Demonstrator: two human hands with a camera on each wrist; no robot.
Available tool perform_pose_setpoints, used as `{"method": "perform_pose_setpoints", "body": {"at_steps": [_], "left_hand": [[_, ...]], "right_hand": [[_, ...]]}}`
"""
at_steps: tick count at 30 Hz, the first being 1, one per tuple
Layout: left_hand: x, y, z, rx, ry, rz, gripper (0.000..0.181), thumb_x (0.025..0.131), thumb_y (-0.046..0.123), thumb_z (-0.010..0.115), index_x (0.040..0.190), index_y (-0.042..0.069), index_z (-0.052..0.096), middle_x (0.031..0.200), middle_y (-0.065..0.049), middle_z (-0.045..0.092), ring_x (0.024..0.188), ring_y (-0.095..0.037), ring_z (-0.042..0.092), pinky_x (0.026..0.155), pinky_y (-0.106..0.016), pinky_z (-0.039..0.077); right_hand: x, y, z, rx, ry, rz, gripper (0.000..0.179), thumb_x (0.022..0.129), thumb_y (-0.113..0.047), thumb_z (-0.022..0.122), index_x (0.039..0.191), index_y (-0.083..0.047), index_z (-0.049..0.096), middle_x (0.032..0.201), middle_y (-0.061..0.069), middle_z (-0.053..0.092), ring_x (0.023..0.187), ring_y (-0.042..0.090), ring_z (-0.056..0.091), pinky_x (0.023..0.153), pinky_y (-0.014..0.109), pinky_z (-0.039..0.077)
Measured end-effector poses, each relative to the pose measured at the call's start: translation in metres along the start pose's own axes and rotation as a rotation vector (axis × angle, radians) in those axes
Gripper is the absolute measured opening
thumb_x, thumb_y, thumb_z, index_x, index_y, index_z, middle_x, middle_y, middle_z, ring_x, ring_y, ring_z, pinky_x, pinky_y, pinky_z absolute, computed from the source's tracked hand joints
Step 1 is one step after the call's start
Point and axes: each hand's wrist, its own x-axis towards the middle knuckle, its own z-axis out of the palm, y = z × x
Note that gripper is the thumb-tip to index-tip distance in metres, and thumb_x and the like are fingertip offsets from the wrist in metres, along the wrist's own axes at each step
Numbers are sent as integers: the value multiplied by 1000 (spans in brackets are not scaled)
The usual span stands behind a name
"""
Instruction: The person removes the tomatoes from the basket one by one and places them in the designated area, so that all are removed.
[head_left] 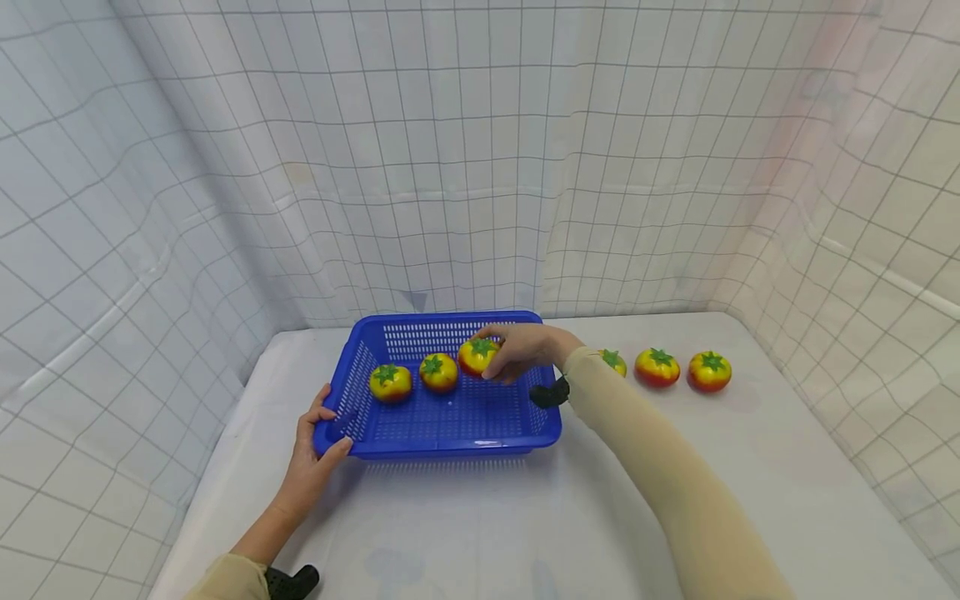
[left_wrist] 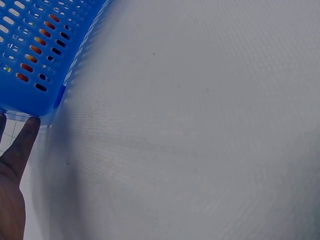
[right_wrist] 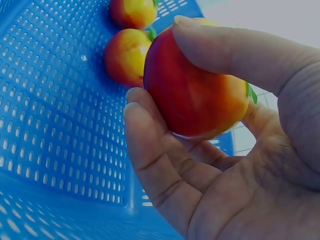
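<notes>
My right hand [head_left: 517,350] grips a red-and-yellow tomato [right_wrist: 195,95] with a green leafy top, thumb on one side and fingers curled round the other. It is held over the right half of a blue perforated plastic basket [head_left: 450,446]. Inside the basket, one tomato [head_left: 391,383] sits toward the left and a second tomato [head_left: 438,372] stands between it and the held one. At the basket's front left corner my left hand [head_left: 309,450] holds the rim, thumb at the front edge and fingers on the left side. The left wrist view catches only part of that hand beside the basket wall.
Right of the basket, a tomato [head_left: 657,367] and another tomato [head_left: 709,371] rest on the white-covered table [head_left: 787,467]. A third tomato [head_left: 613,362] is partly hidden behind my right forearm. White grid-patterned curtains [head_left: 480,167] enclose the table at the back and sides.
</notes>
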Motion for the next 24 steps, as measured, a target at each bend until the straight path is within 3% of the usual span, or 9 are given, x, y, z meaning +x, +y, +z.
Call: {"method": "perform_pose_setpoints", "body": {"at_steps": [15, 24], "left_hand": [[1, 1, 0, 12, 0, -20, 41, 101, 5, 56, 129, 6, 26, 171, 3, 5, 153, -45, 4, 98, -8, 34], [2, -3, 0, -9, 1, -16, 41, 101, 4, 55, 129, 5, 25, 171, 4, 6, 152, -46, 4, 97, -8, 36]], "right_hand": [[-30, 4, -18, -14, 21, -91, 76, 84, -13, 85, 148, -24, 45, 136, 19, 48, 110, 33, 64, 95, 43, 55], [-47, 10, -29, -14, 46, -104, 76, 86, -12, 83, 149, -22, 42, 136, 20, 46, 109, 33, 64, 99, 47, 52]]}}
